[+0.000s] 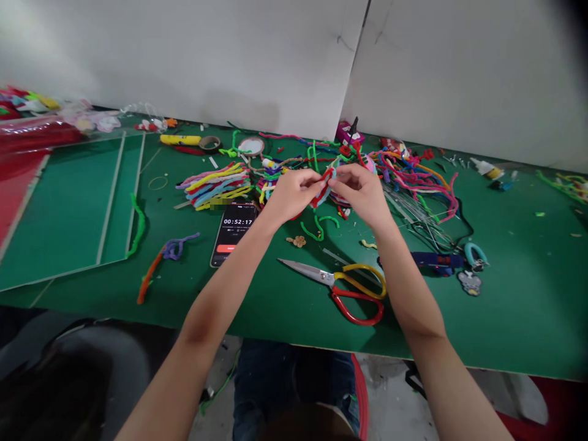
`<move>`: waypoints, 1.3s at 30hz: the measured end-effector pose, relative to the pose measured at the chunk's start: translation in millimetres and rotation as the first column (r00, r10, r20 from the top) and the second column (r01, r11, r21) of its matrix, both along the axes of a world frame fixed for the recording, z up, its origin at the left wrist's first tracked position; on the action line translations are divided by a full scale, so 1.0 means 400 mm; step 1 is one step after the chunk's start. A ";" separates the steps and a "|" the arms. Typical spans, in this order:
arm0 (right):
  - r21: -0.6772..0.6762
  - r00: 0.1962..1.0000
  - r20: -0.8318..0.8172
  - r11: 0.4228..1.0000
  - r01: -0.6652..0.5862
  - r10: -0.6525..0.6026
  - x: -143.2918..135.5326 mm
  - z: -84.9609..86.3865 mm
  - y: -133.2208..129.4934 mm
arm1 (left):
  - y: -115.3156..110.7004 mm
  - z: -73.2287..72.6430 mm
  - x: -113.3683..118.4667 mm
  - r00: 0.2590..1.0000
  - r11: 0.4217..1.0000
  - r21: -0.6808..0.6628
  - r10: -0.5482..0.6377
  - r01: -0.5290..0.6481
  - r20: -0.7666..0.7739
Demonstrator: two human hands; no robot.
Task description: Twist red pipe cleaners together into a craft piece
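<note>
My left hand (296,193) and my right hand (361,190) meet above the far middle of the green table. Between them they pinch fuzzy pipe cleaners (324,187), red and light blue, bent together. Fingers of both hands cover part of the piece. Just left of my left hand lies a bundle of colourful pipe cleaners (215,185). Pink and orange pipe cleaners (422,180) lie in a tangle to the right of my right hand. Short green pipe cleaner pieces (320,228) rest on the table below the hands.
Scissors (331,278) with one yellow and one red handle lie between my forearms. A phone (232,229) showing a timer is partly behind my left arm. A dark blue tool (436,262) sits right of my right arm. White panels (184,61) stand behind the table.
</note>
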State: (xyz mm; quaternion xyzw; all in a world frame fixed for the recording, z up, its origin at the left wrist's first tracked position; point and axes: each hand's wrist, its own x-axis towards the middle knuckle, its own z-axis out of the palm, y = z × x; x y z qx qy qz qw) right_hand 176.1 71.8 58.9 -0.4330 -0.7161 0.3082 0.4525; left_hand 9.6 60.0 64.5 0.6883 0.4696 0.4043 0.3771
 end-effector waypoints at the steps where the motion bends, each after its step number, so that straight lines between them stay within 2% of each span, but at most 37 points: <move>1: 0.017 1.000 0.001 1.000 0.026 -0.026 -0.003 0.002 -0.002 | -0.001 0.002 0.000 1.000 1.000 0.007 0.004 -0.004 -0.012; 5: 0.060 0.996 0.038 0.995 0.083 -0.085 -0.014 0.009 -0.014 | -0.010 0.014 0.003 0.997 0.999 0.034 0.003 -0.001 -0.075; 10: 0.094 0.996 0.043 0.992 0.080 -0.084 -0.022 0.009 -0.020 | -0.018 0.028 0.002 0.992 0.998 0.046 -0.027 0.033 -0.127; 16: 0.074 1.000 -0.012 0.997 0.029 -0.028 -0.020 0.004 -0.014 | -0.013 0.019 -0.006 0.991 0.986 -0.094 -0.134 0.135 0.016; 20: 0.004 0.997 -0.078 1.000 -0.022 0.022 -0.015 0.003 -0.013 | -0.015 0.019 -0.001 0.993 0.988 -0.112 -0.103 0.109 0.058; 25: -0.062 0.987 -0.129 0.992 -0.108 0.099 -0.002 0.006 -0.010 | -0.023 0.021 0.010 0.963 0.945 -0.257 -0.146 0.203 0.227; 28: -0.059 0.986 -0.116 0.990 -0.129 0.122 0.004 0.007 -0.006 | -0.025 0.016 0.018 0.957 0.932 -0.304 -0.117 0.198 0.265; 31: 0.018 0.994 -0.018 0.994 -0.111 0.112 0.005 0.012 -0.007 | -0.026 0.007 0.028 0.985 0.967 -0.241 -0.042 0.083 0.170; 33: 0.100 0.993 0.104 0.993 -0.059 0.049 0.002 0.017 -0.010 | -0.027 -0.001 0.035 0.999 0.994 -0.106 0.024 -0.022 0.023; 36: 0.196 0.960 0.267 0.980 0.032 -0.085 -0.006 0.022 -0.019 | -0.030 -0.012 0.044 0.974 0.985 0.114 0.151 -0.133 -0.167; 38: 0.252 0.930 0.326 0.964 0.086 -0.169 -0.010 0.022 -0.024 | -0.030 -0.016 0.048 0.973 0.981 0.134 0.161 -0.140 -0.167; 39: 0.286 0.917 0.341 0.952 0.111 -0.209 -0.011 0.021 -0.026 | -0.029 -0.017 0.049 0.983 0.989 0.088 0.127 -0.116 -0.131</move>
